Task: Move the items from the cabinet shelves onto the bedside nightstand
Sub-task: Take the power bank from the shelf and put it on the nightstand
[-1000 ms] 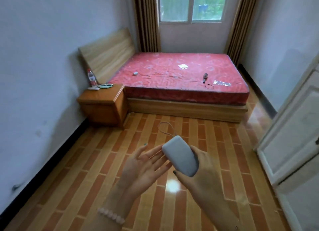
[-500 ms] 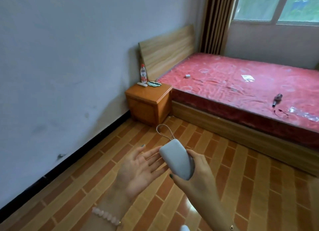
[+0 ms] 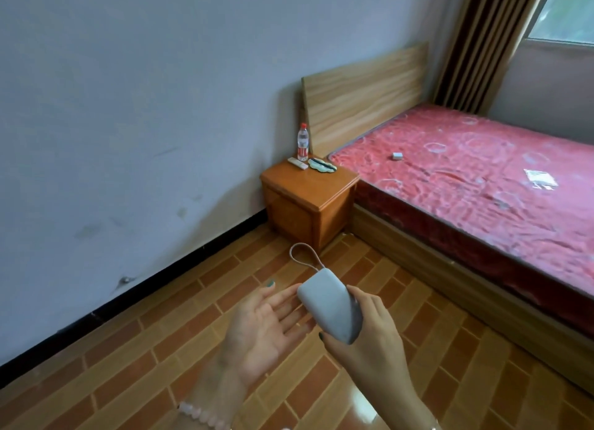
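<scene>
Right hand [image 3: 363,336] grips pale grey rounded power bank with thin cord loop [image 3: 328,310], fingers and thumb curled round its near end. Left hand [image 3: 266,326] flat, palm up, fingers straight, holding nothing, fingertips just beside bank; contact unclear. Well ahead of both hands: orange wooden nightstand worktop [image 3: 318,191] carrying clear plastic bottle [image 3: 302,141], white bar [image 3: 297,163] and green eye mask [image 3: 321,166]. Red mattress [image 3: 466,185] off right.
</scene>
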Demonstrator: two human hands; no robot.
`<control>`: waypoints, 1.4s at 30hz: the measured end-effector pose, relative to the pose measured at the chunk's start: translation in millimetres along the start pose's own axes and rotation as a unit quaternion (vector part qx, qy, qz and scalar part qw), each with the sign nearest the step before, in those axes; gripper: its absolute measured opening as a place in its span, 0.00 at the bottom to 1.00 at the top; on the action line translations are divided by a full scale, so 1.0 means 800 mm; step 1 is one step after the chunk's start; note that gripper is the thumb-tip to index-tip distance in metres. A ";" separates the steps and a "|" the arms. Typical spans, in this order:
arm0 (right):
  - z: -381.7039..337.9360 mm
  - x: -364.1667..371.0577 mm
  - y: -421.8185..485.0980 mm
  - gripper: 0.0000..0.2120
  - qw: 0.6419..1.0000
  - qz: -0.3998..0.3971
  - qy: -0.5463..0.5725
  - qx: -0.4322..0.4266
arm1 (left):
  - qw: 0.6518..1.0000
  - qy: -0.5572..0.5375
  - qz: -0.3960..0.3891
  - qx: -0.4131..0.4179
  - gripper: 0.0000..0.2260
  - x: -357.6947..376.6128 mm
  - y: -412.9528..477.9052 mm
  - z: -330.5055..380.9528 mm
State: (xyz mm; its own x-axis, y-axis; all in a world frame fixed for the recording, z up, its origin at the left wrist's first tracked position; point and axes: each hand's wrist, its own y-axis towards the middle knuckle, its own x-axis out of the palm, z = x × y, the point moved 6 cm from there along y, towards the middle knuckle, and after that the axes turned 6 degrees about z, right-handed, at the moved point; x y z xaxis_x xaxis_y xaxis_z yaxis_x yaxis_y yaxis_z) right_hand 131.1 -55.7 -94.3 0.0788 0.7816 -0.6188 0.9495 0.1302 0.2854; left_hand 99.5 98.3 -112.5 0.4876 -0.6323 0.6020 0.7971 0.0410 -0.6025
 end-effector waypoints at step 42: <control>0.112 0.399 0.768 0.36 0.983 -0.141 -0.093 0.074 | 0.996 -0.003 0.087 -0.025 0.19 0.097 0.713 0.479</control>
State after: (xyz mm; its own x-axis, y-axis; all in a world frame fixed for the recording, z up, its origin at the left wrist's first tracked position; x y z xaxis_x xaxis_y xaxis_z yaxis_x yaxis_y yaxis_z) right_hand 766.9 219.2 -181.6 -0.1527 0.6009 -0.7846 0.9741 0.2255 -0.0169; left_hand 728.5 368.9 -209.1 0.6192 -0.6150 0.4882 0.6808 0.1108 -0.7241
